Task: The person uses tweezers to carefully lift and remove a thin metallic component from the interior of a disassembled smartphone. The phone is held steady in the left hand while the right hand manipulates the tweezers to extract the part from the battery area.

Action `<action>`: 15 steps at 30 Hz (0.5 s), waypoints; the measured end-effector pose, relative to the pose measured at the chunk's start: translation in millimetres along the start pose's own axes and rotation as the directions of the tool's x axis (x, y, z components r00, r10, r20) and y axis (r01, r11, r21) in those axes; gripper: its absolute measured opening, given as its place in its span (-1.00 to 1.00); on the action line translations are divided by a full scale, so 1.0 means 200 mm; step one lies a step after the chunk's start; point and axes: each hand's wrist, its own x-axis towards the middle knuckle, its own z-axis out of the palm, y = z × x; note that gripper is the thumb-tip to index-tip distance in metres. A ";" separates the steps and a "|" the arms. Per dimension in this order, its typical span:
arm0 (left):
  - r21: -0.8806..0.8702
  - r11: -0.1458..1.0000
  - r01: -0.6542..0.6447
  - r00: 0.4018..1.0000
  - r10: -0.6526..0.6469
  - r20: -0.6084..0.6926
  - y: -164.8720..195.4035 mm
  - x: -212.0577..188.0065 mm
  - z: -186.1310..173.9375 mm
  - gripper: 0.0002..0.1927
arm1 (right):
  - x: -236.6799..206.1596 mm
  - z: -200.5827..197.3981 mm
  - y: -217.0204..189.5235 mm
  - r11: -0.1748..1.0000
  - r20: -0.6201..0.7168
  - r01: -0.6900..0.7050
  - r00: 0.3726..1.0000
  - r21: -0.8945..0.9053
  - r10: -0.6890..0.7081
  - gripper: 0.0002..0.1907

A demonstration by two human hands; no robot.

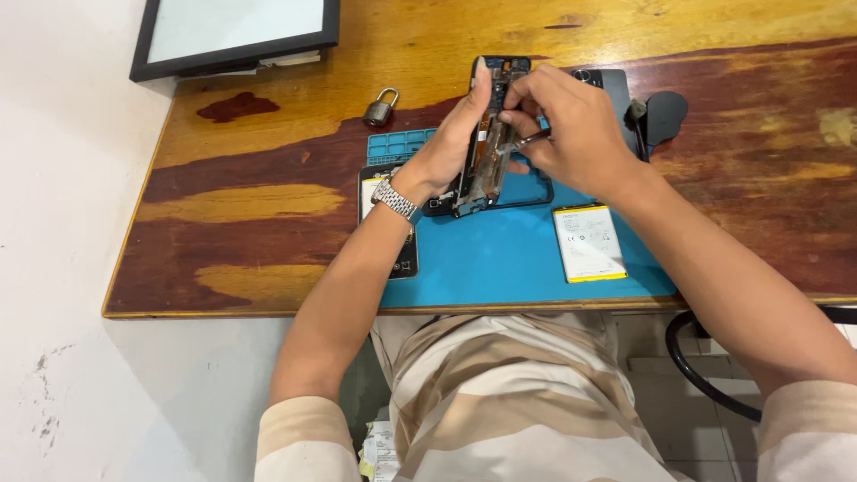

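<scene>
The left hand [451, 147] grips an opened phone [489, 134] upright over the blue mat [500, 259]; the right hand [571, 125] pinches tweezers [527, 140] against it. A battery [588, 243] lies on the mat.

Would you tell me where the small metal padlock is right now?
The small metal padlock sits on the wooden table, left of the left hand, just above the blue mat.

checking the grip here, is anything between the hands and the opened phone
Nothing visible. The left hand holds the opened phone directly by its edge, and the right hand puts tweezers straight against its inside.
</scene>
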 end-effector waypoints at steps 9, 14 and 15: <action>-0.091 0.996 0.020 0.998 -0.026 -0.064 0.00 -0.02 -0.02 -0.15 | 0.02 0.00 -0.04 0.995 -0.075 0.029 0.997 0.090 -0.022 -0.81; -0.126 0.985 -0.118 0.990 0.107 -0.092 0.03 -0.01 -0.02 -0.34 | 0.04 -0.05 -0.05 0.983 -0.146 0.075 0.988 0.170 -0.050 -0.83; -0.164 0.981 -0.106 0.990 0.088 -0.113 0.04 -0.01 -0.01 -0.40 | 0.05 -0.05 -0.06 0.974 -0.165 0.058 0.986 0.219 -0.022 -0.84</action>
